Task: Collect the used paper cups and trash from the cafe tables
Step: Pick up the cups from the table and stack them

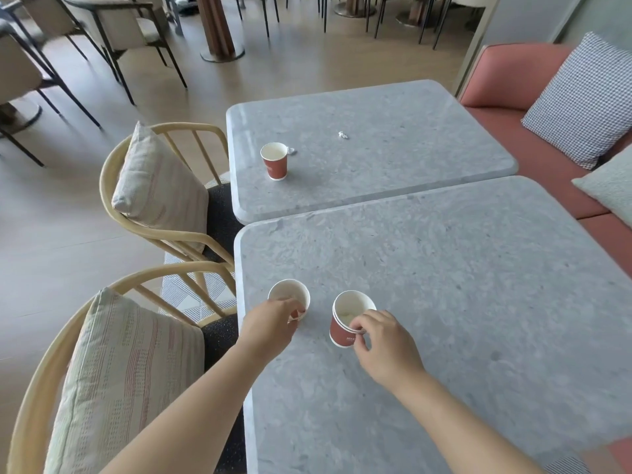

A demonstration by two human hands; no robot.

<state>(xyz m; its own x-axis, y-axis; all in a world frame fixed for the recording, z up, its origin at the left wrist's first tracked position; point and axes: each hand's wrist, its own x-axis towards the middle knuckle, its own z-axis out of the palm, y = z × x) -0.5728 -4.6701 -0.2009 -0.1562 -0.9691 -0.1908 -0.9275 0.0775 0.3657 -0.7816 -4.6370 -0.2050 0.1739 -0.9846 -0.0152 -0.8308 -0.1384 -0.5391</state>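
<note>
Two hands gripping | left hand (270, 323) edge cup (289, 295) | right hand (386, 347) stacked cups (343, 328)

a: what is the person wearing on the arms?
b: no sleeves show. both forearms are bare up to the frame's edge.
a: anything on the left hand (270, 325) or right hand (386, 347)?
b: both are bare, nails short and plain.

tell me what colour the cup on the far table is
Brick red outside with a white rim and white inside; the far cup shows best in the head view.
</note>
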